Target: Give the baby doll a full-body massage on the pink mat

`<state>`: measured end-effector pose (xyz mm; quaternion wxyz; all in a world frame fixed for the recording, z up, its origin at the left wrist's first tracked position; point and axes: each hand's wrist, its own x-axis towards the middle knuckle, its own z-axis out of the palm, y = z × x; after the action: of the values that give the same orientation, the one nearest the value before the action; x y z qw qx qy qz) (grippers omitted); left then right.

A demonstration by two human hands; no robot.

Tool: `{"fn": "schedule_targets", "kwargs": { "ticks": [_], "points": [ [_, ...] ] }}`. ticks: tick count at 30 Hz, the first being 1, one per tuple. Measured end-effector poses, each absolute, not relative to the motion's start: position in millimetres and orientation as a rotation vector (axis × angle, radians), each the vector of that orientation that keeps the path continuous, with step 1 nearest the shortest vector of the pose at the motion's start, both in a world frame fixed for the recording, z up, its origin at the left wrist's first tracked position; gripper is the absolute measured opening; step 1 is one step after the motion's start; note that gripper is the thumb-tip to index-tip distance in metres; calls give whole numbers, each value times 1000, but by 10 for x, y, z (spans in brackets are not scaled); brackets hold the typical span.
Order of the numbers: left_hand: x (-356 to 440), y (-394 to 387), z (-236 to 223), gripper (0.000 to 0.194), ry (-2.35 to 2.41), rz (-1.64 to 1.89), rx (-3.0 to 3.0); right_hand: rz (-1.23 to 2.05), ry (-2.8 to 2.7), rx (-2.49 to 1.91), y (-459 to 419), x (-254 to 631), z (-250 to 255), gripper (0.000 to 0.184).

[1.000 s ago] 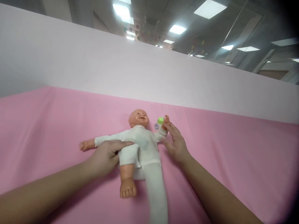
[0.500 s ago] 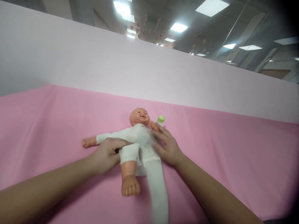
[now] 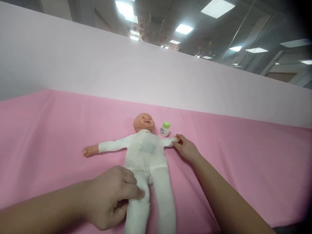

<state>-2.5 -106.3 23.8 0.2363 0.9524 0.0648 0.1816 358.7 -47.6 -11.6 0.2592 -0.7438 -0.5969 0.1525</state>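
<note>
One doll leg is clasped by the curled left grip. One doll arm is pinched in the right grip, apparently for steadying.

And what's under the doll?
The doll lies on a pink sheet, which shows around it. The part directly beneath its body is covered, so I can't see anything there.
</note>
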Motion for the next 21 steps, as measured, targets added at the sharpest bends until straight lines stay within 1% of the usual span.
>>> {"fn": "schedule_targets", "kwargs": {
  "ticks": [2, 4, 6, 7, 8, 10, 11, 18, 21],
  "points": [
    [-62, -1034, 258, 38, 212, 517, 2478, 282, -1706, -2080, -543, 3509, -59, 67],
    [-103, -937, 228, 35, 327, 557, 2363, 169, -1860, -2033, -632, 3412, -18, 76],
    [-138, -784, 160, 23, 562, 593, 2326, 164, -2089, -1840, -725, 3299, -10, 85],
    [-150, -699, 123, 15, 727, 608, 2330, 183, -2201, -1712, -765, 3240, -20, 86],
    [-160, -618, 92, 16, 876, 613, 2349, 195, -2290, -1592, -796, 3180, -39, 85],
    [-170, -484, 58, 30, 1091, 607, 2410, 178, -2372, -1441, -828, 3068, -96, 82],
    [-173, -436, 56, 34, 1154, 601, 2442, 158, -2385, -1409, -828, 3017, -131, 81],
    [-236, -264, 42, 46, 1376, 590, 2469, 5, -2375, -1438, -655, 2766, -328, 82],
    [-306, -180, -24, 53, 1494, 531, 2455, -4, -2418, -1443, -583, 2700, -338, 90]
  ]
}}
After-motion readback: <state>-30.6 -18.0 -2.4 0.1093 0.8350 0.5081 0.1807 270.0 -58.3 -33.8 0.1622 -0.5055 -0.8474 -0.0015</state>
